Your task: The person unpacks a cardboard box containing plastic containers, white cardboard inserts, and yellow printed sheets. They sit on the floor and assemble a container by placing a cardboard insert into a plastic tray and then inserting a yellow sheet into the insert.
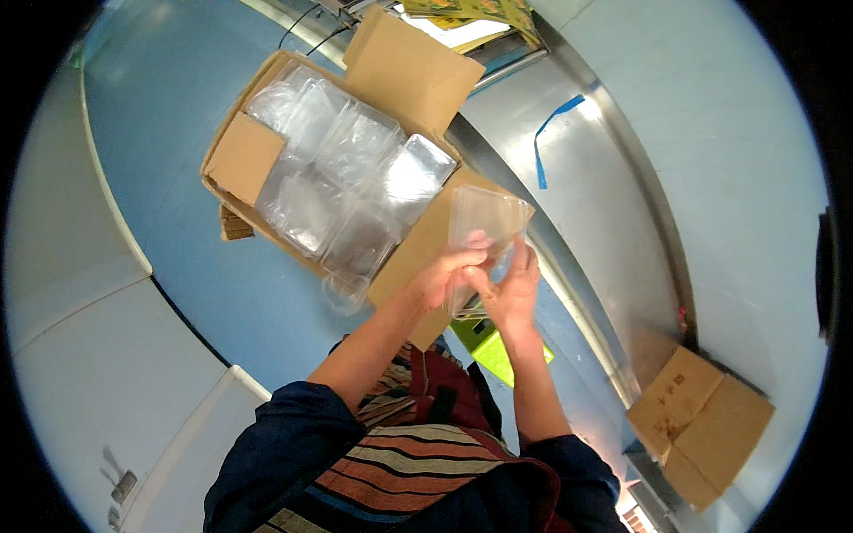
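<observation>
In front of my body I hold a clear plastic container [484,211], rectangular and tilted, above an open flap of a large cardboard box [235,158]. My left hand [444,277] is closed on its near left side. Around its right side closes my right hand [513,289], with the thumb across toward the left hand. Whether it is one piece or several nested together, I cannot tell. Stacks of similar clear containers [362,147], partly in thin plastic bags, fill the cardboard box to the left.
A steel counter [582,204] runs along the right, with a blue strap [538,147] lying on it. Yellow printed packaging [484,12] is at its far end. A closed cardboard carton [702,422] stands at the lower right. Something bright green [506,355] shows below my hands, above the blue floor [191,293].
</observation>
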A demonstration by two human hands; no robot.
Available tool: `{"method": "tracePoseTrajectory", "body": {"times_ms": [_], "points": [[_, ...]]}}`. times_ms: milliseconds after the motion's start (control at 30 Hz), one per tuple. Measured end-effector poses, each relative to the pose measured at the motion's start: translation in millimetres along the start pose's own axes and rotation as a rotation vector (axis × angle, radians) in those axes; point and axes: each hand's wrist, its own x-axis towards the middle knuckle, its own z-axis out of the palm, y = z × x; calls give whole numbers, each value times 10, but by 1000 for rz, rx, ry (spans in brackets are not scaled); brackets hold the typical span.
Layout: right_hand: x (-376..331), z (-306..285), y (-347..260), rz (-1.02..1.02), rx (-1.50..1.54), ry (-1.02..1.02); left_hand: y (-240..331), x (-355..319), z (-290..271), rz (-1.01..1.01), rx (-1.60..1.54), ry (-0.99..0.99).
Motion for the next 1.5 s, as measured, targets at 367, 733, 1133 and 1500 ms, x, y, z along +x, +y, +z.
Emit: {"method": "tracePoseTrajectory", "body": {"times_ms": [367, 733, 1133, 1500], "points": [[-63, -246, 279, 502, 907, -143, -74, 77, -195, 110, -39, 1], [-226, -460, 614, 504, 1472, 34, 62, 144, 91, 344, -145, 431], [-97, -349, 677, 633, 1418, 195, -415, -192, -414, 380, 895, 376], [-146, -91, 816, 752, 1418, 203, -1209, -350, -1329, 82, 2235, 18]]}}
